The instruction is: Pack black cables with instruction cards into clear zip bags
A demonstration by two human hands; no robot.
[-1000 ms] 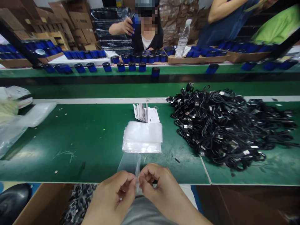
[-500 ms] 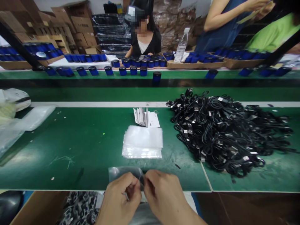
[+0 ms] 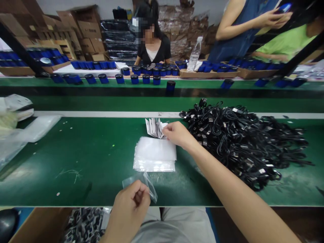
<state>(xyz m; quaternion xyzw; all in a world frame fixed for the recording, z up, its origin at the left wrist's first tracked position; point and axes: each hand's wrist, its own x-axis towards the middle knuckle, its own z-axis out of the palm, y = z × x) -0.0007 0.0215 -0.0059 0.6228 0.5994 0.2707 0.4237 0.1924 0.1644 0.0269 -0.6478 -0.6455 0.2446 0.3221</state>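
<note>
My left hand (image 3: 133, 206), near the front edge of the green table, is closed on a clear plastic bag (image 3: 151, 189) whose mouth gapes a little. Farther forward, my right hand (image 3: 177, 134) pinches a white card at the right end of a row of folded white cards (image 3: 152, 127). Between my hands lies a stack of clear plastic bags (image 3: 155, 152), just in front of the cards. To the right of my right hand spreads a big heap of coiled black USB cables (image 3: 235, 141).
Clear plastic packaging (image 3: 40, 127) lies at the left. Behind the table, blue jars with dark lids (image 3: 156, 80) line a green ledge, beside a plastic bottle (image 3: 194, 55). People work across from me. Below the front edge sits a box of cables (image 3: 84, 224).
My right hand has left the bag and reached forward to the cards. My left hand keeps the bag, whose mouth is now parted. A co-worker at the right now holds a blue object.
</note>
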